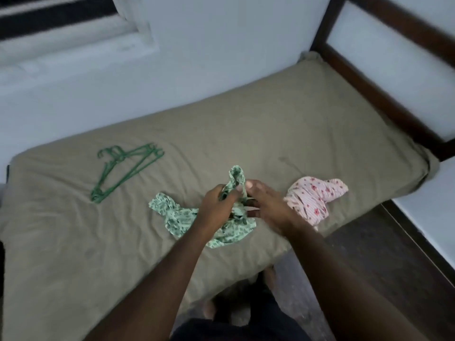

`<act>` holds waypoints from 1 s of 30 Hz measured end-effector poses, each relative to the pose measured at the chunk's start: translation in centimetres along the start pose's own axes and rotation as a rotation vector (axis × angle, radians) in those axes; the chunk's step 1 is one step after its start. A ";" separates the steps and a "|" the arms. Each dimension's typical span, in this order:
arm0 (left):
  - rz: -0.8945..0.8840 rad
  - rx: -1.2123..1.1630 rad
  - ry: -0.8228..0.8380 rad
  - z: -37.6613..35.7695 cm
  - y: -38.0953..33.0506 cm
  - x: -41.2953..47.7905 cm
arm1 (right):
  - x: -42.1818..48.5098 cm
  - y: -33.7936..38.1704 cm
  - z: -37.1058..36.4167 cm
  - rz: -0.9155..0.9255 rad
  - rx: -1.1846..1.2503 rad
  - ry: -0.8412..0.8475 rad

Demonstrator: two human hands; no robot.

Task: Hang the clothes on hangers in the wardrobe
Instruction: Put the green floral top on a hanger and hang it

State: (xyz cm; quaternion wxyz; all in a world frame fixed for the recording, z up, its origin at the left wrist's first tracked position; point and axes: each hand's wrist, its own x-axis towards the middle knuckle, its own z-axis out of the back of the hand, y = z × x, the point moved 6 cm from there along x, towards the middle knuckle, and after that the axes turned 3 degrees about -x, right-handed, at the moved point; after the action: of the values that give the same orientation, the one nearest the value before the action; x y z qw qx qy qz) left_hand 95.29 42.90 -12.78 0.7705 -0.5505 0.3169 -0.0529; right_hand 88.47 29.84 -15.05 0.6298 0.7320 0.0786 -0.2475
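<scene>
**Green garment in both hands, hangers off to the left**

Stands at the near edge of the olive-brown sheeted mattress (pixel 270 119), both arms reaching out over it. With the left hand (pixel 216 205), clenches a bunched fold of the crumpled pale-green leaf-print fabric garment (pixel 177 217). With the right hand (pixel 268 207), pinches the same raised fold between thumb and fingers, just beside the left. Lifts only that fold off the sheet. Leaves the rest of the cloth lying on the mattress, spread mostly to the left of and nearer than the grip, with its long axis running roughly left to right.

Probably hunting for the neckline or an opening, so an early step, with no hanger taken up and no wardrobe in view.

Turns on one relation for the coming move. Finds the small stack of thin dark-green plastic hangers (pixel 128 172) well apart from the garment, far and to the left. Sees their long axis slanting from near-left to far-right, hooks at the far-left end. Puts the left hand clearly nearer them, so likely frees that hand to reach while the right holds the cloth.

Shows a crumpled pink floral-print garment (pixel 317 195) on the right, just beside the right hand; cannot tell whether touching.
</scene>
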 end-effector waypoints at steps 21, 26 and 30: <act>-0.990 0.560 -0.256 26.3 -47.6 -8.7 | -11.9 50.8 -2.1 0.849 -0.774 -0.263; -1.159 0.506 -0.191 27.9 -52.2 -12.9 | -16.4 57.2 -1.1 0.900 -0.950 -0.314; -1.140 0.533 -0.121 27.6 -53.6 -13.5 | -19.3 60.2 -1.6 1.034 -1.370 -0.671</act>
State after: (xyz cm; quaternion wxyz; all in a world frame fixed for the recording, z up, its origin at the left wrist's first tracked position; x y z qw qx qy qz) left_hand 113.98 50.43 45.63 0.7486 -0.4239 -0.0943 -0.5009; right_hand 97.90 23.47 47.13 0.9477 0.0328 -0.3156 -0.0342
